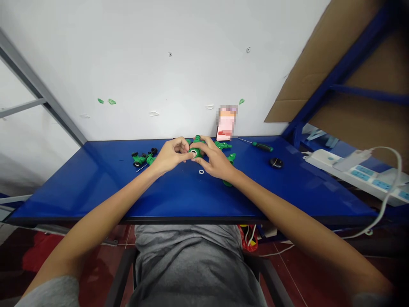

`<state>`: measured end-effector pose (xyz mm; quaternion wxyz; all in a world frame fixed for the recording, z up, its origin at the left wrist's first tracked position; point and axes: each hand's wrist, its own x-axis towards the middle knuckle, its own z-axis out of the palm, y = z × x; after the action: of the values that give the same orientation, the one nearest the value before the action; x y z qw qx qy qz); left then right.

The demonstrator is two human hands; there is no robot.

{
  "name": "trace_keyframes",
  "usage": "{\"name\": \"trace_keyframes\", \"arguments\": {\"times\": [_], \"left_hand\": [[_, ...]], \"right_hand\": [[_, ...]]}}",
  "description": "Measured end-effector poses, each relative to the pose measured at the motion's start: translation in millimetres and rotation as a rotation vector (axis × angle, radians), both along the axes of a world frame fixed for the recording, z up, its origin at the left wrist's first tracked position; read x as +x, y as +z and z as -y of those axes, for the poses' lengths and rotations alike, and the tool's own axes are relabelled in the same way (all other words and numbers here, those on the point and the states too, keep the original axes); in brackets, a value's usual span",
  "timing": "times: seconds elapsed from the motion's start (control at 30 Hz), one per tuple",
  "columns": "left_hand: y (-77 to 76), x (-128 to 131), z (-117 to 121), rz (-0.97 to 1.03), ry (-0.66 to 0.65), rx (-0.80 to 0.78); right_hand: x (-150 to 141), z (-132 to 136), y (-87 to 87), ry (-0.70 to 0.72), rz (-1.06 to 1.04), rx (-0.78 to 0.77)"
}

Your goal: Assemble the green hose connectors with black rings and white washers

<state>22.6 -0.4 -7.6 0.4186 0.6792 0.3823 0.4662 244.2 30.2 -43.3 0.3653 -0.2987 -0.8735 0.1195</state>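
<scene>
Above the middle of the blue table, my right hand [215,160] is wrapped round a green plastic hose fitting [197,145] with an open end toward me. A pale ring shows in that opening. My left hand [174,154] is closed, its thumb pressed to the rim of the opening; its fingertips are partly hidden behind the fitting. On the table just below my hands lies a loose white ring washer [201,172]. More green fittings [223,145] lie behind and beside my right hand, and others with black parts [138,160] sit left of my left hand.
A screwdriver [262,146] with a green-black handle lies at the back right, near a round black object [276,163]. A phone-like pinkish object [226,123], blurred, leans on the wall. A white power strip [358,172] with a cable runs along the right edge.
</scene>
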Motion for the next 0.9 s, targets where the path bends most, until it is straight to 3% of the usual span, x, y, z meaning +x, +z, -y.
{"name": "trace_keyframes", "arguments": {"times": [0.33, 0.63, 0.77, 0.9], "left_hand": [[-0.1, 8.5, 4.6, 0.098, 0.012, -0.052], [11.0, -6.4, 3.1, 0.190, -0.152, -0.045], [7.1, -3.6, 6.8, 0.069, -0.073, 0.179], [4.6, -3.6, 11.0, -0.212, 0.130, 0.754]], "right_hand": [[0.8, 1.5, -1.7, -0.018, -0.018, 0.107], [-6.2, -5.4, 5.3, 0.283, -0.332, -0.227], [-5.6, -7.6, 2.0, 0.349, -0.394, -0.299], [-6.5, -5.8, -0.2, 0.360, -0.421, -0.327]]}}
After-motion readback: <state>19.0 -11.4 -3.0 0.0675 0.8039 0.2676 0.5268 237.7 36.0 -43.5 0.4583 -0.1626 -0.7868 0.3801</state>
